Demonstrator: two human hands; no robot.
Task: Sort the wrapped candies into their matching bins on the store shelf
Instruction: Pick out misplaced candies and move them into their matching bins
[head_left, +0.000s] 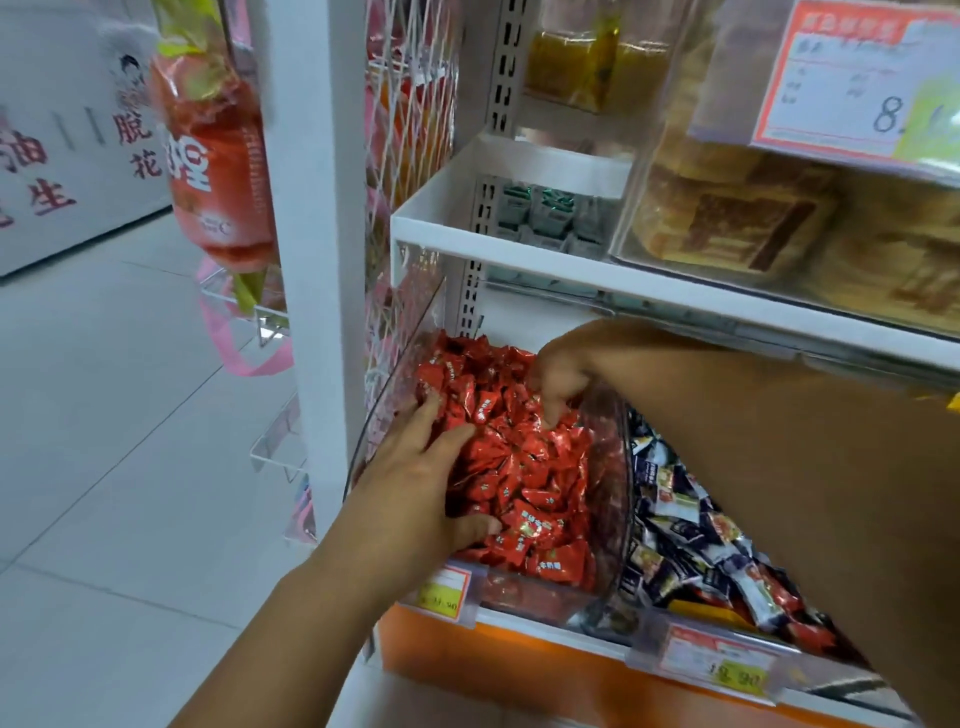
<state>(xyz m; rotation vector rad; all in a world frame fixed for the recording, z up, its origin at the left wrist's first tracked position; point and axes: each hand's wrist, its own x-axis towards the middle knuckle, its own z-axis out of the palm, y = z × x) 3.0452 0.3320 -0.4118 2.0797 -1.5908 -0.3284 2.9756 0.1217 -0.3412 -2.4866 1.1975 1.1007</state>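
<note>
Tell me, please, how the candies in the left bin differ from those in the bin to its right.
The left-bin candies are all red; the right-bin candies mix dark blue, white and red wrappers. The left hand and right hand touch the left-bin candies; neither touches the right-bin candies. Both piles lie side by side in clear bins.

A heap of red wrapped candies (524, 467), shiny and marked with small white print, is held in a clear left bin (535, 592) at the left end of the lower shelf. The bin is filled nearly to its curved transparent walls, the pieces lying jumbled at all angles. Just to the right, behind the shared clear wall, dark blue and white wrapped candies (691, 540) with yellow and red patches are piled loosely in a right bin (826, 665), sloping down toward the near edge.
</note>
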